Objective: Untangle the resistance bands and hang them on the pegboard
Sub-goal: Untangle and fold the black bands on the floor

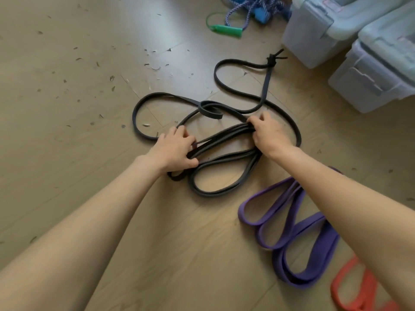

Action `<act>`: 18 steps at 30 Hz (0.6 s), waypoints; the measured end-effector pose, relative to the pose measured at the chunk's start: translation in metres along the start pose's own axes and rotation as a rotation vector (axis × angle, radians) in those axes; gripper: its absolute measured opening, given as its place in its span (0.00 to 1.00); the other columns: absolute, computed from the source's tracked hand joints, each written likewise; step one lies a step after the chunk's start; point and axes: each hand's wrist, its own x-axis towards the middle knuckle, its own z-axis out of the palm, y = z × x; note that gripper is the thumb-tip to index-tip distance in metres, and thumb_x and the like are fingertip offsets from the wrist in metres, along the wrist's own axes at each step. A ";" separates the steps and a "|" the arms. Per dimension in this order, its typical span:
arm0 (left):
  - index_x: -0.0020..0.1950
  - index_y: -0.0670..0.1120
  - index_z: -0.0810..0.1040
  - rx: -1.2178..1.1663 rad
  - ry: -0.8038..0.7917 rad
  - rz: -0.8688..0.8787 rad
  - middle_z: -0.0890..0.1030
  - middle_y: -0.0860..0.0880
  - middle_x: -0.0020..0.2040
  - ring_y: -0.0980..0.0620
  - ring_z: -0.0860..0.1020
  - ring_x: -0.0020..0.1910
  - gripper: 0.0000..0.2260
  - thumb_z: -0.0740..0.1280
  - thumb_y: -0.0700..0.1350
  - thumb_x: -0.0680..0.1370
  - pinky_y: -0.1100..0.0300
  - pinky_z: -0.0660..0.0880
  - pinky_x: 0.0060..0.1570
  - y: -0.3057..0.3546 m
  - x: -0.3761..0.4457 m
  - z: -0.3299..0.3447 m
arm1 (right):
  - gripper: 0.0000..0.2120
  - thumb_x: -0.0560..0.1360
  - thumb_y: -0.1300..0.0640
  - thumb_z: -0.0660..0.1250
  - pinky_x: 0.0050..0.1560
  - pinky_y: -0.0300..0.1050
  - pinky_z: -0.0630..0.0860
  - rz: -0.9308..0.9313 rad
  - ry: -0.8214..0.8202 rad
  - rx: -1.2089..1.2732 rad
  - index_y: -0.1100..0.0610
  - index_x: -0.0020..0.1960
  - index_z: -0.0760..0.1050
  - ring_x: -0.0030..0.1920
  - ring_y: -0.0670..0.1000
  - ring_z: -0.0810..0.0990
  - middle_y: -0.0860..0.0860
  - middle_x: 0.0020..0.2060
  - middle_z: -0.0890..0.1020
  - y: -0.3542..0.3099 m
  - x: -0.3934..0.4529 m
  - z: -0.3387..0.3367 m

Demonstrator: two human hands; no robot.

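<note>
Both grips are closed on a bundle of black resistance band [224, 136] strands: the left hand [174, 151] is curled round the lower-left end of the bundle, the right hand [268, 134] is clamped on the upper-right end, w/ the gathered strands stretched diagonally between them. The black band is lying tangled on a light wooden floor [67, 131]. Beyond the hands, loose loops are spread out to the left and toward the back, w/ a small folded twist near the middle and a knot [271, 59] w/ short ends at the far point. Nearer the person, more black loops are hung below the bundle and rested on the floor.

A purple resistance band [298, 230], wider and flat, is folded in several loops on the floor at lower right, partly hidden under the right forearm. An orange-red resistance band [350, 288] is seen at the bottom right corner, just beside the purple one.

At the top, a green jump-rope handle [228, 31] and a heap of blue-and-white cord [244, 7] are lying on the floor. Translucent plastic storage bins [359, 52] w/ latched lids are placed at upper right. Small dark flecks of debris [155, 68] are scattered over the floor at upper left.
</note>
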 end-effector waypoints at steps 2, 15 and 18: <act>0.70 0.49 0.65 -0.013 0.003 0.015 0.66 0.44 0.61 0.43 0.63 0.62 0.28 0.65 0.56 0.72 0.48 0.65 0.58 0.006 0.001 0.004 | 0.15 0.76 0.63 0.60 0.50 0.51 0.73 0.028 -0.002 0.005 0.58 0.63 0.70 0.54 0.59 0.73 0.58 0.56 0.71 -0.001 0.004 -0.003; 0.75 0.46 0.58 -0.315 0.202 0.014 0.65 0.47 0.71 0.49 0.61 0.69 0.30 0.66 0.51 0.76 0.55 0.60 0.69 -0.004 -0.049 0.027 | 0.17 0.75 0.66 0.63 0.45 0.50 0.74 0.197 0.076 -0.032 0.59 0.62 0.65 0.50 0.62 0.75 0.60 0.59 0.67 -0.026 0.009 0.003; 0.71 0.45 0.65 -0.241 0.241 -0.014 0.71 0.44 0.61 0.46 0.69 0.61 0.26 0.66 0.50 0.76 0.54 0.69 0.60 -0.004 -0.046 0.023 | 0.20 0.75 0.66 0.62 0.45 0.50 0.73 0.228 0.058 -0.059 0.58 0.65 0.63 0.51 0.62 0.76 0.60 0.60 0.67 -0.025 0.010 0.006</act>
